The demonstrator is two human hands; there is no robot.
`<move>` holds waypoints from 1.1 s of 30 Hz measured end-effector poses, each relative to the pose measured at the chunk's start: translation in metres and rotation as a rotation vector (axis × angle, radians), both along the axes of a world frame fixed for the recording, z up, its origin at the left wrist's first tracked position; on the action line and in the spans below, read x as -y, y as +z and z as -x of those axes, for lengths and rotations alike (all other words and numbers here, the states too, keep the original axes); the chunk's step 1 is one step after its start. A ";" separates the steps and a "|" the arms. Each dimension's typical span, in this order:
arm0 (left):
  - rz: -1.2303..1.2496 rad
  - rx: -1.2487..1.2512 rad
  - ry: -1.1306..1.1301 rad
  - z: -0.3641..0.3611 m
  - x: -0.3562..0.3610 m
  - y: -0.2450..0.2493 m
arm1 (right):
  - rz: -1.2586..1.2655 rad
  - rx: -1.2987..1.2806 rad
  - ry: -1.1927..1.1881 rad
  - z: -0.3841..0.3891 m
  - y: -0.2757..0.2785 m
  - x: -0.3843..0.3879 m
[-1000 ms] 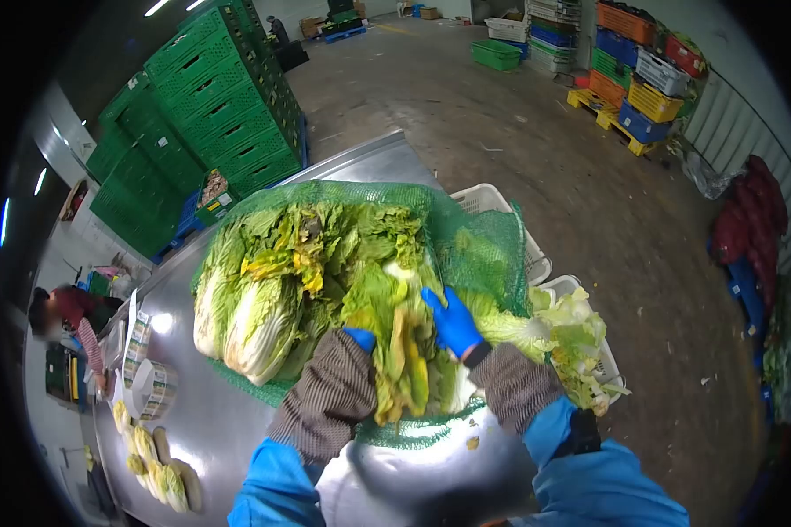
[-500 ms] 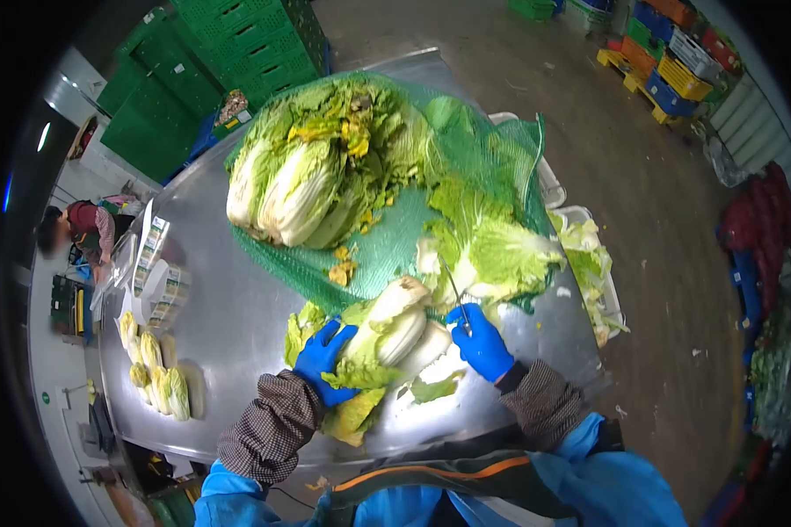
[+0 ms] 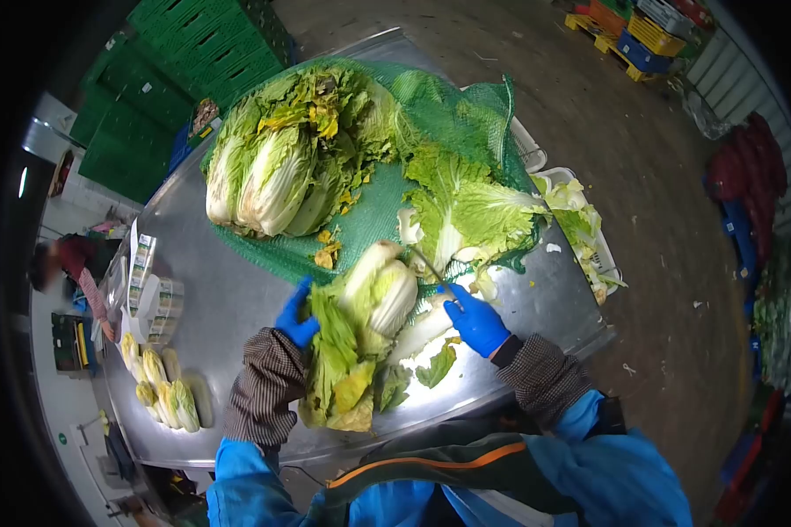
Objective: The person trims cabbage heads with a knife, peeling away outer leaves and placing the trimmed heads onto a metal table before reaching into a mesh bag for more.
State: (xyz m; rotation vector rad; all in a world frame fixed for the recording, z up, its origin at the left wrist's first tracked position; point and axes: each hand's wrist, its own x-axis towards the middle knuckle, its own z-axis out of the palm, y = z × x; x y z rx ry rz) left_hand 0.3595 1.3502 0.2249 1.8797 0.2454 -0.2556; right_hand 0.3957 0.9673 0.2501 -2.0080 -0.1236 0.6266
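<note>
My left hand [image 3: 297,318], in a blue glove, is at the left side of a Chinese cabbage [image 3: 388,294], beside its loose outer leaves [image 3: 334,334]. Its visible fingers are apart; the leaves partly cover it. My blue-gloved right hand [image 3: 477,323] is closed round a knife [image 3: 429,266], whose thin blade points up and left toward the cabbage. Under and beside the cabbage lie trimmed leaves, among them a small green piece [image 3: 437,364]. Farther off, a pile of untrimmed Chinese cabbages [image 3: 277,180] rests on a green mesh sack [image 3: 373,215].
Small trimmed cabbages [image 3: 163,391] lie at the table's left, below printed labels [image 3: 163,307]. White crates [image 3: 608,268] with leaf waste stand along the right edge. Green crates [image 3: 206,53] are stacked behind the metal table [image 3: 237,290]. Another person [image 3: 75,268] is at far left.
My left hand has shifted left and up, off the top of the cabbage, and its outer leaves now hang spread at the left. The knife stays in my right hand. The view has shifted slightly.
</note>
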 end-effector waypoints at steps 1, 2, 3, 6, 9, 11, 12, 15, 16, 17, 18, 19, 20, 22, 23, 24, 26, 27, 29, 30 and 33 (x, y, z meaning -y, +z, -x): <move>-0.316 0.082 0.090 -0.010 0.025 0.057 | 0.003 0.018 0.000 -0.001 -0.004 -0.005; -0.336 0.145 0.046 -0.016 0.047 0.084 | 0.007 0.032 -0.001 0.001 -0.013 -0.010; -0.353 0.205 0.003 -0.020 0.071 0.105 | 0.014 0.044 0.000 0.003 -0.020 -0.015; -0.785 0.061 -0.275 -0.033 0.129 0.120 | -0.040 0.029 -0.021 0.007 -0.014 -0.022; -0.703 -0.179 -0.377 -0.044 0.098 0.102 | -0.147 0.002 -0.077 -0.001 -0.018 -0.016; -0.371 -0.329 -0.262 -0.038 0.047 0.072 | -0.153 -0.059 -0.081 -0.006 -0.022 -0.007; -0.781 -0.417 -0.304 -0.043 0.058 0.112 | -0.120 -0.010 -0.035 -0.006 -0.027 -0.005; -1.525 0.023 -0.085 -0.035 0.065 0.162 | -0.011 0.109 0.070 -0.004 -0.045 -0.010; -1.371 0.137 -0.107 -0.036 0.077 0.171 | 0.028 0.141 0.098 -0.003 -0.045 -0.014; -1.211 0.244 -0.124 -0.036 0.098 0.180 | 0.020 0.112 0.083 -0.002 -0.043 -0.016; -1.048 0.347 -0.137 -0.035 0.117 0.183 | 0.012 0.086 0.068 -0.003 -0.035 -0.018; -0.951 0.343 -0.210 -0.025 0.121 0.143 | 0.004 0.060 0.053 -0.003 -0.028 -0.018; -1.030 0.058 -0.299 -0.013 0.136 0.131 | 0.000 0.088 0.064 -0.003 -0.027 -0.017; -0.818 -0.123 -0.326 0.009 0.134 0.090 | -0.007 0.145 0.083 -0.003 -0.025 -0.010; -0.794 -0.107 -0.316 0.014 0.132 0.085 | -0.022 0.169 0.093 -0.004 -0.023 -0.007; -0.769 -0.092 -0.307 0.019 0.128 0.081 | -0.035 0.193 0.101 -0.005 -0.020 -0.004; -0.736 -0.035 -0.301 0.024 0.120 0.074 | -0.057 0.306 0.120 -0.001 -0.022 -0.004; -0.706 -0.032 -0.292 0.024 0.116 0.072 | -0.038 0.357 0.133 0.000 -0.016 -0.008; -0.648 -0.028 -0.278 0.022 0.110 0.068 | 0.000 0.456 0.155 0.004 0.005 -0.014; -0.641 -0.021 -0.282 0.020 0.109 0.067 | 0.037 0.705 0.191 0.007 0.007 -0.016; -0.648 0.006 -0.288 0.020 0.107 0.064 | 0.236 0.559 0.278 0.008 -0.005 -0.018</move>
